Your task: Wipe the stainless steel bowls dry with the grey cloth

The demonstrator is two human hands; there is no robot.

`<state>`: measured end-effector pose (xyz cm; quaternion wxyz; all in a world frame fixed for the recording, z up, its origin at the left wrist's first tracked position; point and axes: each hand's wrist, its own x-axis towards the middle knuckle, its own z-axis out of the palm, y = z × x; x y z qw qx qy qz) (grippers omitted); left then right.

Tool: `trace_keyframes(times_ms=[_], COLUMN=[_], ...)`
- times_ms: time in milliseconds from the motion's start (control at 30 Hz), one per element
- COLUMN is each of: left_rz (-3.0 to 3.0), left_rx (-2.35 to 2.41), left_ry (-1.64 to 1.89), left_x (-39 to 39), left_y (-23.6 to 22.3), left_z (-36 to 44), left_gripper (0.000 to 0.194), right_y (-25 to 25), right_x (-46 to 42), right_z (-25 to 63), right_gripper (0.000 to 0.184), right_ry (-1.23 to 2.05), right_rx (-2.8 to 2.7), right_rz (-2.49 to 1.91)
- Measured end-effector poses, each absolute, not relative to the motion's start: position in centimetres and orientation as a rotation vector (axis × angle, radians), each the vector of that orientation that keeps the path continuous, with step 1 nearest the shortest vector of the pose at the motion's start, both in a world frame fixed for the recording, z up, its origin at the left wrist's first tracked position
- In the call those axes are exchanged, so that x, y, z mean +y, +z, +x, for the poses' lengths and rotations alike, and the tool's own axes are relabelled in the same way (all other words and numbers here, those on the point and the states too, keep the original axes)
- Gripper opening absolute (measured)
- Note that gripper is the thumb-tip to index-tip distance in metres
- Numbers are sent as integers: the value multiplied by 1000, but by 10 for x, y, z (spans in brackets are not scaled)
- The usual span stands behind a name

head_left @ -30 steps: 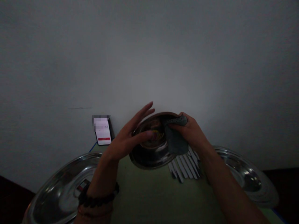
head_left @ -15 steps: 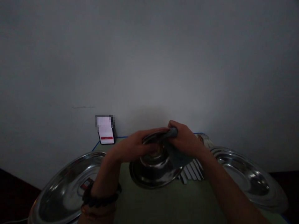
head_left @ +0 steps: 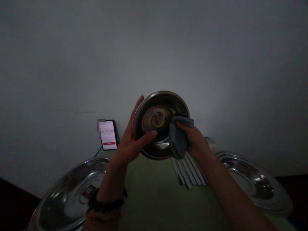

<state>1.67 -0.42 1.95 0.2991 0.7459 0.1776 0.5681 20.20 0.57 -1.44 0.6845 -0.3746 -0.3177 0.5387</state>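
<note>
A shiny metal bowl is held up above the table, its inside tilted toward me, with a coloured label at its bottom. My left hand grips the bowl's left side, the thumb inside and the other fingers behind the rim. In my right hand is a folded grey cloth, which lies against the bowl's right inner wall and rim. The fingers behind the cloth are partly hidden. Several flat metal utensil handles lie on the table under the bowl and cloth; their far ends are covered.
A large metal basin stands at the left with a small label inside. Another large metal basin is at the right. A lit phone leans on the wall behind the green table. Pale items sit at the back right.
The bowl has risen and turned from showing its underside to showing its inside. Both hands moved with it; the cloth now reaches the right inner wall, and more of the utensil handles shows.
</note>
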Motion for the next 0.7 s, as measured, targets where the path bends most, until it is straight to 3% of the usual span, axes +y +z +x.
trace_keyframes(times_ms=[167,300,433,567,700], left_rz=[1913,1839,1874,1913,1765], left_rx=[510,551,523,535,548], left_ry=[1529,1284,929,714,957], left_x=[-5,-9,-13,-9,-2], left_y=[19,23,23,16,10], left_z=[16,6,5,12,21], left_gripper=[76,68,59,50,52], right_y=[-21,-15,-2,-2,-11], right_x=[9,6,-6,-11,-1], right_z=[200,224,231,217,211], right_gripper=[28,30,13,18,43], right_ry=[1207,866,487,310,-102], right_rx=[-816,-1213,-1703,-1854,-1430], right_rz=[-897,-1043,-1167,-1204,-1202])
